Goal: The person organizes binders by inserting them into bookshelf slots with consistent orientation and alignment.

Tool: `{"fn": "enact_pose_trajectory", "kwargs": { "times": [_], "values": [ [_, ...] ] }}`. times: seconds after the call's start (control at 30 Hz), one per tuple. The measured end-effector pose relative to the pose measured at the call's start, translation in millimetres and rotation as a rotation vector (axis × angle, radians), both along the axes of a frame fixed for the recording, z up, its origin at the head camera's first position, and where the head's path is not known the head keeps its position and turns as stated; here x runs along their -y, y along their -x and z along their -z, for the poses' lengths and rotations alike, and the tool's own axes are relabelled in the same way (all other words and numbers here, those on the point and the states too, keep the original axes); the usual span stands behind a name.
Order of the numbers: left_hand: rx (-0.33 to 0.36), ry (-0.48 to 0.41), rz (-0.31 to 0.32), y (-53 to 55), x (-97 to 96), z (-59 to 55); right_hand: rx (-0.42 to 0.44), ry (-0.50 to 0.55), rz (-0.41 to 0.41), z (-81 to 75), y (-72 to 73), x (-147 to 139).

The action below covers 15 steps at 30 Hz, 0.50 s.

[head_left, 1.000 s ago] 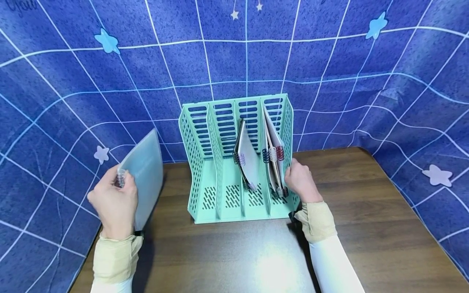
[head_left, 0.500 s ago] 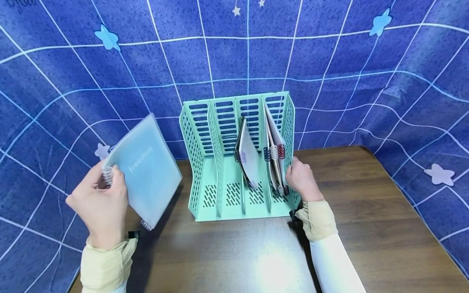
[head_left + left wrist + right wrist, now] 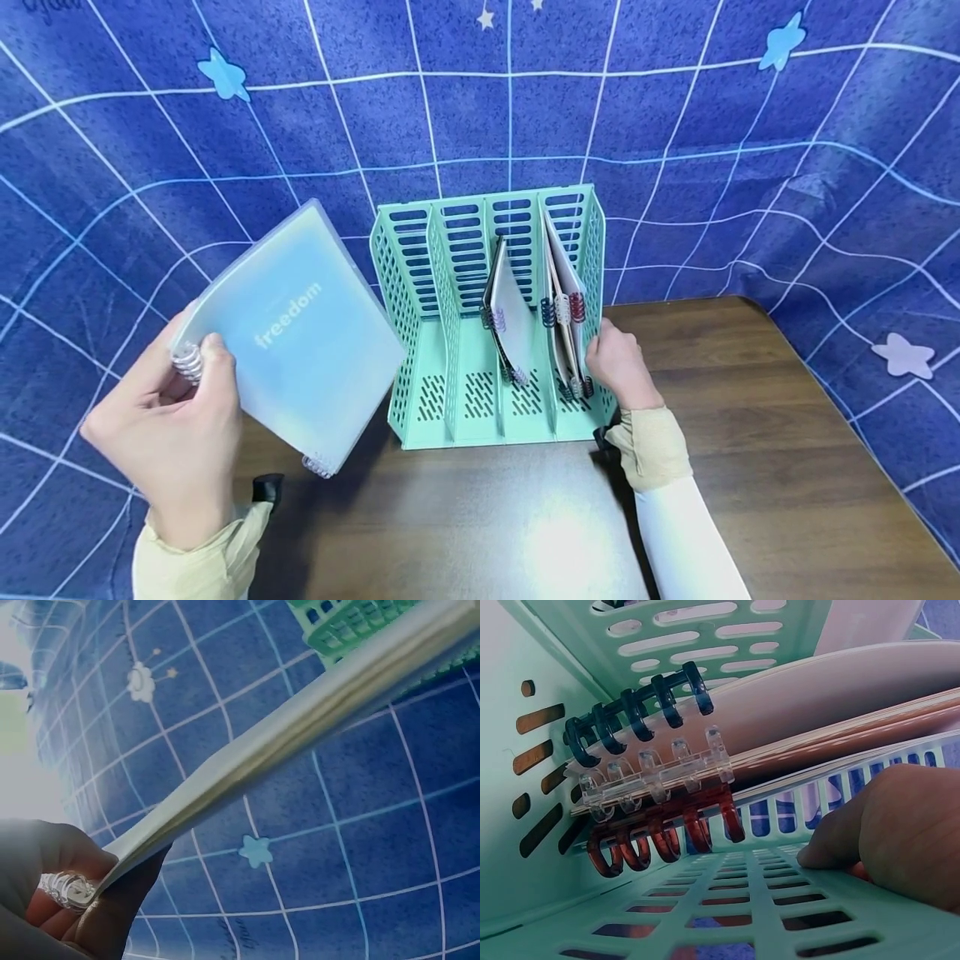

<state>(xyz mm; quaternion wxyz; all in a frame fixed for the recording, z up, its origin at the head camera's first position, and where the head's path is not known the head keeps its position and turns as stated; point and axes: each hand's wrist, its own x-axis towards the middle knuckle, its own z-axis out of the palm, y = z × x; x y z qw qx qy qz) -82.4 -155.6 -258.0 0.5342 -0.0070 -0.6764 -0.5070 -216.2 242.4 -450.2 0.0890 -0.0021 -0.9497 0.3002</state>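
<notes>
My left hand [image 3: 176, 417] pinches a light blue ring-bound notebook [image 3: 300, 333] by its ringed edge, thumb on the cover and fingers behind. The cover reads "freedom", and the notebook is tilted above the table, left of a mint green file organizer [image 3: 476, 429]. In the left wrist view the notebook [image 3: 225, 769] appears edge-on. At the organizer's right end, my right hand [image 3: 618, 365] grips the perforated side wall; the right wrist view shows the thumb [image 3: 836, 840] over the inside of that wall. Ring-bound notebooks [image 3: 840, 750] with dark blue, clear and red rings stand in the rightmost slot.
Another pair of notebooks [image 3: 510, 321], with black and lilac rings, leans in the third slot. The organizer stands on a brown wooden table [image 3: 720, 467]. Behind and around it hangs a blue gridded cloth [image 3: 555, 117] with star shapes.
My left hand has moved left and toward me, turning the notebook from nearly edge-on so its printed cover faces up to the head view. My right hand stays on the organizer's wall.
</notes>
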Motion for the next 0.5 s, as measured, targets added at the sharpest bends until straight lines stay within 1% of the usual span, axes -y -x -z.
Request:
{"fn": "enact_pose_trajectory", "kwargs": {
  "times": [0.13, 0.23, 0.37, 0.43, 0.5],
  "values": [
    [-0.014, -0.030, 0.051, -2.2, -2.6, -1.6, 0.000, 0.003, -0.003, 0.4, 0.1, 0.1],
    [-0.041, -0.039, 0.091, -3.6, -5.6, -2.6, 0.001, 0.002, -0.005, 1.3, 0.1, 0.4],
    [-0.082, -0.079, 0.170, -4.1, -12.0, -3.5, 0.006, 0.001, 0.000, 1.8, -0.1, 0.3],
    [-0.097, -0.102, 0.221, -4.1, -17.0, -3.4, 0.005, 0.002, 0.001, 1.5, 0.0, 0.1],
    [-0.087, -0.094, 0.254, -4.5, -23.2, -3.0, 0.006, 0.003, 0.001, 0.9, 0.0, -0.2]
  ]
}}
